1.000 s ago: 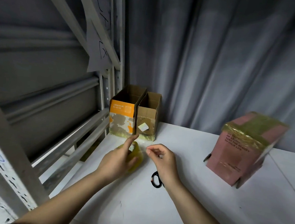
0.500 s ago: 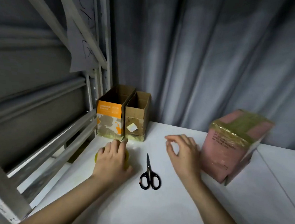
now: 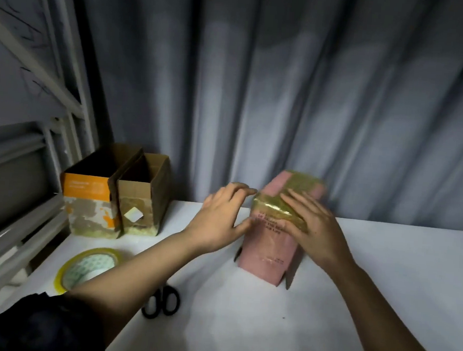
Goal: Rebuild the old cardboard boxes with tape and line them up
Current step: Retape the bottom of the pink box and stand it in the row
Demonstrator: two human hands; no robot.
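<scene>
Near the middle of the frame, a pink box (image 3: 267, 250) stands on the white table (image 3: 352, 309), and yellowish tape covers its top. Both hands are on it. The right hand (image 3: 313, 230) lies flat on the taped front corner with its fingers straight, pressing on the box. The left hand (image 3: 221, 220) touches the box's left side with its fingers spread and loose, and its thumb rests on the front face. Neither hand is curled around anything. At the left of the frame, two open cardboard boxes stand side by side and touch each other: an orange and brown box (image 3: 89, 205) and a plain brown box (image 3: 140, 198) with a small white sticker. They sit at the back of the table, next to a grey metal rack (image 3: 14, 213). Lower left, a roll of tape (image 3: 87, 268) lies flat on the table, partly behind the left arm. Black scissors (image 3: 163, 303) lie just beside it, under that arm. A grey curtain (image 3: 287, 82) hangs behind the table.
</scene>
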